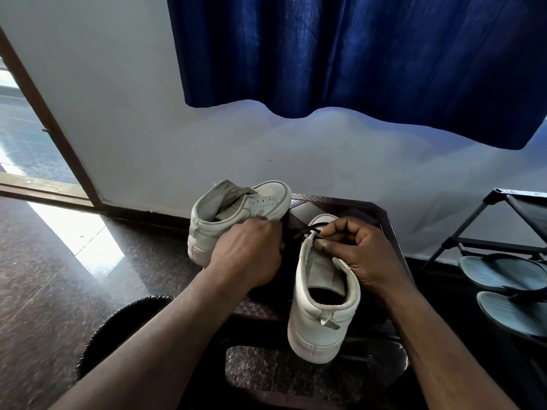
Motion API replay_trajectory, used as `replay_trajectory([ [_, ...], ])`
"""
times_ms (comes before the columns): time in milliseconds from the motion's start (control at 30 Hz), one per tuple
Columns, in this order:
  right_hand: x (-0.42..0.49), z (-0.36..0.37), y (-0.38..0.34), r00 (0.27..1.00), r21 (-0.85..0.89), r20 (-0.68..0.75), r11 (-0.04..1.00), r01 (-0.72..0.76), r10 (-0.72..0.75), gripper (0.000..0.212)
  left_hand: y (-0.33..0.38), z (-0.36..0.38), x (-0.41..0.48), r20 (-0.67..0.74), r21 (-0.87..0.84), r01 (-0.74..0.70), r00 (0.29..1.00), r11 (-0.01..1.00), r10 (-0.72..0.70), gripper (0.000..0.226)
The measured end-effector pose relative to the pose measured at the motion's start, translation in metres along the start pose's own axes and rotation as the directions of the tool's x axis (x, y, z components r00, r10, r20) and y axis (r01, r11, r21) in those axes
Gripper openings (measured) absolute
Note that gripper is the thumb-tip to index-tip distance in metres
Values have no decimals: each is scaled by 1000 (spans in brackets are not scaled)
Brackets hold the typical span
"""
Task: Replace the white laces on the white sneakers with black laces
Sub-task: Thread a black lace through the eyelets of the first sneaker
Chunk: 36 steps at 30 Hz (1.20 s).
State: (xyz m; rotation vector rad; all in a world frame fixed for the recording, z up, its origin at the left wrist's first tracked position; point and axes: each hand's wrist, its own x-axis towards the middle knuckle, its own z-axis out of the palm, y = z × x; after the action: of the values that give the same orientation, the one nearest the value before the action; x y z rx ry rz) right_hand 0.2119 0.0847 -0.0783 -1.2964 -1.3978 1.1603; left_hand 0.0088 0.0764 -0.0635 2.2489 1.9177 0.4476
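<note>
Blue curtain (355, 54) hangs; sandals (503, 275) lie by rack (527, 208).

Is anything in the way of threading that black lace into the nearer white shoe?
Nothing visible. The right hand pinches the black lace right at the nearer sneaker, and the left hand is beside it. The other sneaker stands off to the left.

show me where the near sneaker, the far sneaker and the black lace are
near sneaker (319, 335): head view, on the back of its heel
far sneaker (276, 196): head view, on its toe cap
black lace (307, 231): head view, on the strand crossing just above the near sneaker's collar
</note>
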Motion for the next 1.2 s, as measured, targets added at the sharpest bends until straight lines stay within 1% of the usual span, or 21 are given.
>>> replay_trajectory([
  [33,0,0,0,1000,0,-5,1000,-1,1,20,1,0,1,-34,-124,-47,998,991,43,14],
  [100,1,1,1,1000,0,-10,1000,-2,2,20,3,1,5,-38,-331,-95,995,939,88,20],
  [167,1,1,2,1000,-4,-14,1000,4,-4,20,5,5,8,-12,-386,-98,995,917,101,22],
  [267,1,0,3,1000,-1,-9,1000,7,-7,19,4,10,12,-1,-377,-90,995,922,97,32],
  [333,2,1,4,1000,1,-5,1000,5,-5,19,5,9,13,5,-330,-87,996,940,94,31],
  [367,2,1,4,1000,1,-5,1000,2,-2,20,6,7,12,9,-255,-87,996,963,92,25],
  [433,1,1,4,1000,0,-11,1000,0,0,19,8,3,8,40,-21,-64,997,998,64,16],
  [500,0,0,3,1000,-7,-24,1000,5,-5,19,6,3,3,107,158,38,993,987,-55,24],
  [533,0,-1,3,1000,-12,-30,1000,9,-10,19,5,3,2,122,187,72,988,980,-96,25],
  [567,0,-1,2,999,-17,-33,1000,14,-14,19,5,2,1,117,159,81,988,984,-100,24],
  [600,0,-1,2,999,-20,-36,1000,16,-17,19,3,1,3,94,71,63,993,995,-70,22],
  [633,0,-1,2,999,-21,-38,1000,17,-18,19,2,1,5,71,-63,32,997,998,-27,19],
  [700,1,0,3,999,-28,-42,999,23,-25,19,2,0,10,38,-333,-24,999,943,39,20],
  [733,1,0,3,998,-35,-47,999,27,-29,20,3,1,10,26,-409,-48,998,911,64,22],
  [900,1,0,4,998,-34,-49,999,35,-36,20,9,10,13,44,-470,-27,998,882,53,29],
  [967,1,0,4,998,-43,-47,998,39,-41,21,10,8,13,28,-405,-43,998,913,59,29],
  [1033,0,0,3,998,-61,-53,997,41,-44,22,8,3,12,14,-205,-38,999,978,42,15],
  [1067,0,0,3,997,-65,-56,997,40,-44,21,8,0,10,26,-78,-5,1000,997,8,12],
  [1100,0,0,3,997,-66,-59,997,40,-44,20,7,-1,7,49,34,31,998,999,-32,18],
  [1133,0,-1,2,997,-65,-59,997,40,-44,20,6,0,5,77,96,58,995,994,-65,22],
  [1200,-1,-1,1,997,-58,-58,997,41,-44,19,6,0,4,76,54,49,996,997,-53,18],
])
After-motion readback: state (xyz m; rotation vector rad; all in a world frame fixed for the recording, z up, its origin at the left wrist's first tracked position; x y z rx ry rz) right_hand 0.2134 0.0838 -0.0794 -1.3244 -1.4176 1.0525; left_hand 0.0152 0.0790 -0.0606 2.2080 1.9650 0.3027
